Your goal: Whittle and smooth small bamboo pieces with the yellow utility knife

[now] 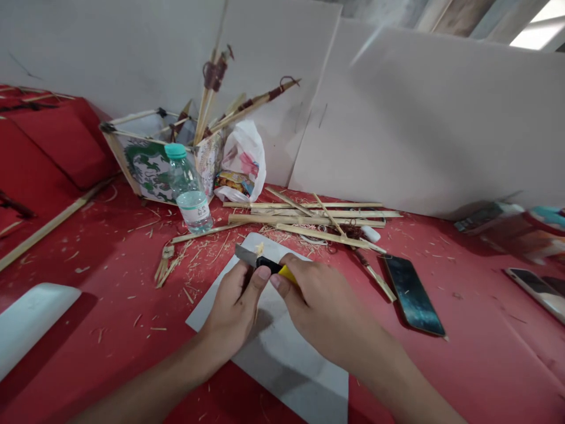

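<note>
My right hand (320, 300) is closed around a yellow and black utility knife (265, 264) whose blade points left. My left hand (233, 306) is closed too, thumb pressed against the knife near the blade, with a small bamboo sliver (260, 248) at the blade. Whether the left fingers grip that sliver is hidden. Both hands hover over a white board (286, 359) lying on the red table cover (110, 330).
A pile of bamboo strips (309, 219) lies behind the hands. A water bottle (189, 189), a paper lantern frame (145, 156) and a plastic bag (242, 162) stand at the back left. A dark phone (412, 294) lies right; another phone (536, 290) at far right. Shavings litter the cover.
</note>
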`<state>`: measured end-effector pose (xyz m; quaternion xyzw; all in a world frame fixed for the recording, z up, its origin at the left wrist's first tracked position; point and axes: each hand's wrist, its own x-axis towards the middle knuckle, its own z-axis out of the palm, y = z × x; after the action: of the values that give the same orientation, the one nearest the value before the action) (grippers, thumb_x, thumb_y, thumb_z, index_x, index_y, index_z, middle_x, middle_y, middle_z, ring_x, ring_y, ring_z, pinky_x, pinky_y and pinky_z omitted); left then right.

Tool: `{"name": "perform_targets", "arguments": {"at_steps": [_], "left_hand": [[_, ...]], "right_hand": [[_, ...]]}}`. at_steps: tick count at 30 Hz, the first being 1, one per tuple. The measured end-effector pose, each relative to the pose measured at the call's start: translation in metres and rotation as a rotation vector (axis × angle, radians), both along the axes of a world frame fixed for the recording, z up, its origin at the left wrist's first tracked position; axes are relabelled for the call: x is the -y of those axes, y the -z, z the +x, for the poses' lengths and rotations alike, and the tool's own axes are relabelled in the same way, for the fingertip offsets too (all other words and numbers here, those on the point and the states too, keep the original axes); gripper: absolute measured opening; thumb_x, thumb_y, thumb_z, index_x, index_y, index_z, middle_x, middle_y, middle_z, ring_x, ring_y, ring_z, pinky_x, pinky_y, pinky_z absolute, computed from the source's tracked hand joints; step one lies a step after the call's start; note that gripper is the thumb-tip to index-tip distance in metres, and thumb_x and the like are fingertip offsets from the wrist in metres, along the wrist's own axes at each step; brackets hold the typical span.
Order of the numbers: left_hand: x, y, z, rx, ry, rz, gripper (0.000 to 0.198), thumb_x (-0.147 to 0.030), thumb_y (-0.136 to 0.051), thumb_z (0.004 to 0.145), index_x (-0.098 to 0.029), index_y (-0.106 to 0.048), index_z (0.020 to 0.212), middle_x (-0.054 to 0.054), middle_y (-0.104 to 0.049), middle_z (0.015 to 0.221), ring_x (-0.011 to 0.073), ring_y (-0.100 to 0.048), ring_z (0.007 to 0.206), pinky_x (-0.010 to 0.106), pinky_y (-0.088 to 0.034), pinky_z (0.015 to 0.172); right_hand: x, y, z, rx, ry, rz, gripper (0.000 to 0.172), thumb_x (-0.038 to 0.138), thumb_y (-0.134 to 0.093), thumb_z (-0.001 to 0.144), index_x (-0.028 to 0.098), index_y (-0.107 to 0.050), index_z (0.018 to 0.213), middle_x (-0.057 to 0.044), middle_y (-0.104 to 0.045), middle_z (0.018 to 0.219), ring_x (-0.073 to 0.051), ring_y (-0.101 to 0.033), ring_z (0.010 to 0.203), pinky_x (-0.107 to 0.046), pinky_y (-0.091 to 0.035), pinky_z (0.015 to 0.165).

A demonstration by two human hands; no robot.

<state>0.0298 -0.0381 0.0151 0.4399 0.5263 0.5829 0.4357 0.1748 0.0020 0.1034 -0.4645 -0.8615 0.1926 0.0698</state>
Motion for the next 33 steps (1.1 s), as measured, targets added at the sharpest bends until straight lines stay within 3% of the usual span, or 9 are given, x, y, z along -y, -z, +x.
{"name": "perform_targets", "arguments": {"at_steps": [5,11,16,27,33], "left_hand": [[-0.003,0.003,-0.002,0.068,-0.002,-0.033,0.038,-0.053,-0.06,0.091,-0.018,-0.056,0.079,-0.005,-0.041,0.06,0.008,-0.035,0.054,0.02,-0.028,0.048],[-0.006,-0.003,-0.003,0.11,0.006,-0.09,0.05,-0.062,-0.06,0.087,-0.019,-0.046,0.067,-0.008,-0.03,0.054,0.0057,-0.022,0.047,0.02,-0.018,0.042],[-0.009,-0.01,-0.007,0.236,0.138,-0.205,0.056,-0.069,-0.059,0.083,-0.02,-0.04,0.065,-0.01,-0.023,0.052,0.0047,-0.017,0.043,0.02,-0.014,0.04],[-0.001,-0.005,-0.007,-0.061,0.05,-0.057,0.043,-0.058,-0.044,0.097,-0.02,-0.052,0.078,-0.003,-0.046,0.067,0.0109,-0.043,0.062,0.024,-0.036,0.057],[-0.001,0.002,-0.005,-0.002,0.086,-0.112,0.043,-0.058,-0.043,0.098,-0.02,-0.053,0.079,-0.002,-0.047,0.068,0.0105,-0.044,0.061,0.023,-0.036,0.055]], "right_hand": [[0.003,0.001,-0.004,0.05,0.025,0.093,0.017,0.031,-0.044,0.101,0.021,-0.056,0.096,-0.002,-0.068,0.078,-0.019,-0.057,0.062,-0.031,-0.021,0.053],[0.012,0.013,-0.01,0.137,0.056,0.303,0.021,0.033,-0.042,0.102,0.02,-0.057,0.098,-0.004,-0.069,0.076,-0.022,-0.06,0.058,-0.033,-0.016,0.053],[0.01,0.02,-0.012,0.118,0.082,0.385,0.018,0.032,-0.045,0.101,0.019,-0.057,0.097,-0.004,-0.069,0.073,-0.022,-0.059,0.054,-0.032,-0.016,0.052],[-0.002,0.01,-0.006,0.082,0.014,0.267,0.019,0.034,-0.049,0.098,0.019,-0.06,0.098,-0.004,-0.069,0.076,-0.02,-0.058,0.061,-0.032,-0.019,0.054],[-0.002,0.009,-0.005,0.038,0.035,0.202,0.017,0.033,-0.05,0.098,0.02,-0.061,0.098,-0.004,-0.07,0.08,-0.019,-0.057,0.064,-0.031,-0.02,0.055]]}}
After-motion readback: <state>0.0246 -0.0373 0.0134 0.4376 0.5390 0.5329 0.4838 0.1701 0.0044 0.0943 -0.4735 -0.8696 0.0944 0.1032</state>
